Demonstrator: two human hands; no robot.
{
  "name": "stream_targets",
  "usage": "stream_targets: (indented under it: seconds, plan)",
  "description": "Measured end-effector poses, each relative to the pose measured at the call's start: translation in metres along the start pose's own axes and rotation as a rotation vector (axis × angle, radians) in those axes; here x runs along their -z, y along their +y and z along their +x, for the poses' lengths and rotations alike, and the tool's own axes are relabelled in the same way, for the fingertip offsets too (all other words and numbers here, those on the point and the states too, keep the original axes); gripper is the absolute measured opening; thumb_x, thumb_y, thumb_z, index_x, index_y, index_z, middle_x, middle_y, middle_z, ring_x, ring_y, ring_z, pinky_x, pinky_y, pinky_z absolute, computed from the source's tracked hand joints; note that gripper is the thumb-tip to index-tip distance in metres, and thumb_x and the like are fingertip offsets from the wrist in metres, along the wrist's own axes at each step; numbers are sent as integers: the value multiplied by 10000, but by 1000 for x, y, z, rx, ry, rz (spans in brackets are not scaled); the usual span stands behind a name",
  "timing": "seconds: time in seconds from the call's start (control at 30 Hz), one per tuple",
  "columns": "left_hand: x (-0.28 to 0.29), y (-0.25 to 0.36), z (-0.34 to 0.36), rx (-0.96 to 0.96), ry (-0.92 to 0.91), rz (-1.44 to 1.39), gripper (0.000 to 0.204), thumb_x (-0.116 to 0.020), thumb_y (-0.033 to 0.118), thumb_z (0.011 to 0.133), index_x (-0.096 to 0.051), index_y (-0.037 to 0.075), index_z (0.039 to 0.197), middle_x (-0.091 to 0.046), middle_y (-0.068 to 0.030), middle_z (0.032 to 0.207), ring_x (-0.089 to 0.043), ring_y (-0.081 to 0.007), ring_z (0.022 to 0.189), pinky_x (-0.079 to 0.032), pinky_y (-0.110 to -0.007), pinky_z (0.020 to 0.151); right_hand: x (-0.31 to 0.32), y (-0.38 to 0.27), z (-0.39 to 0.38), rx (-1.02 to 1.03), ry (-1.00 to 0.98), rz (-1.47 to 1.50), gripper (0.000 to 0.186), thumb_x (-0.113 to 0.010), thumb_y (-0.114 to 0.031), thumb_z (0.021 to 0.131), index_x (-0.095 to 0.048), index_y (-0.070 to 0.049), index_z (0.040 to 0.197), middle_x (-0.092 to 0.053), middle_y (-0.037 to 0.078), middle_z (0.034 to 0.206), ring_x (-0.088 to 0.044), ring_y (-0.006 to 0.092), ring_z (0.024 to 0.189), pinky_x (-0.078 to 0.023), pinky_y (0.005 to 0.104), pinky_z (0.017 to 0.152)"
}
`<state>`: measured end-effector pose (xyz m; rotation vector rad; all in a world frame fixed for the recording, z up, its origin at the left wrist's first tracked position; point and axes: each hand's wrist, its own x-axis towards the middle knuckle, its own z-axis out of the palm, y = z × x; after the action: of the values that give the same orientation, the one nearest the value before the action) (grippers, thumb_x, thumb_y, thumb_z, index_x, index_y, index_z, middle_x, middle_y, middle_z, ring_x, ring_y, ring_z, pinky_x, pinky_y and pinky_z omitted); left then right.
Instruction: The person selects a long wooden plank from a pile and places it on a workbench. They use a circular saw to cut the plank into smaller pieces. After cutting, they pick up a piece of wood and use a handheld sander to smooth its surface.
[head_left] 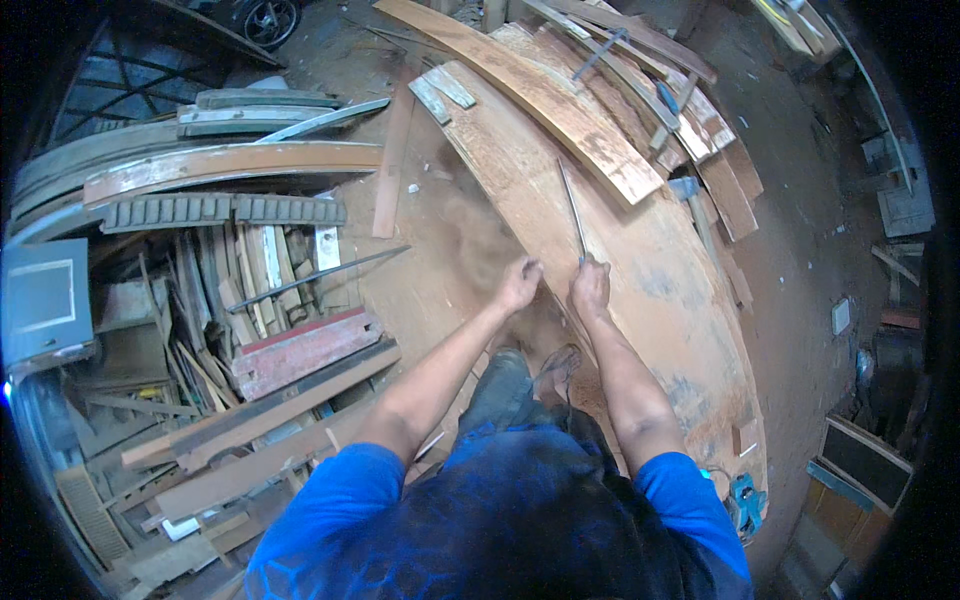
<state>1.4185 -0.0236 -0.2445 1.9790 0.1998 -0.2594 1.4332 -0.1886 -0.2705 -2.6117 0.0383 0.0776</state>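
My right hand [592, 284] is closed round the near end of a long thin metal rod [571, 205], perhaps a file. The rod points away from me over the sawdust-covered wooden worktop [665, 300]. Left of it, my left hand [519, 284] hovers by the worktop's left edge with its fingers curled together. Whatever may be between those fingers is hidden or too small to make out. Beyond the rod's tip lies a long wide plank [540, 95], set lengthwise on the worktop.
At the worktop's far right are stacked boards [625, 85] with a clamp, and a hammer [686, 188]. A teal power tool [746, 505] sits at the near right corner. Wood scraps [270, 270] and a red-topped beam [305, 355] crowd the left floor. My foot [558, 372] is beside the worktop.
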Motion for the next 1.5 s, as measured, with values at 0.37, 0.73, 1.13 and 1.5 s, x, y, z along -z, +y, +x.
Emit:
stream_targets:
  seconds: [0.37, 0.73, 1.13, 1.5]
  plan:
    - [171, 9, 341, 98, 187, 826, 620, -367, 432, 939, -488, -78, 1270, -374, -232, 1419, -322, -337, 1337, -239, -520, 1090, 41, -61, 38, -69, -151, 61, 325, -523, -54, 847, -545, 50, 1154, -611, 251, 858, -554, 397, 872, -482, 469, 756]
    - [218, -64, 371, -356, 113, 1048, 589, -336, 448, 964, -483, -16, 1297, -402, -234, 1401, -291, -350, 1357, -246, -487, 1088, 13, -91, 162, 83, -44, 62, 302, -526, 2, 816, -590, 28, 1109, -597, 242, 838, -547, 372, 785, -456, 442, 730]
    - [183, -17, 291, -310, 37, 713, 314, -473, 307, 931, -622, 58, 1050, -586, -196, 1131, -487, -365, 1163, -377, -495, 982, 4, -87, 182, 9, -123, -67, 299, -499, -20, 843, -569, 19, 1131, -607, 287, 935, -567, 434, 838, -452, 486, 798]
    - [205, -278, 25, 402, -349, 499, 613, -363, 481, 939, -585, -52, 1145, -567, -271, 1184, -539, -390, 1129, -416, -442, 965, -39, -134, 89, 120, -367, 227, 311, -528, -32, 794, -540, 27, 1099, -581, 272, 968, -538, 402, 1028, -486, 475, 783]
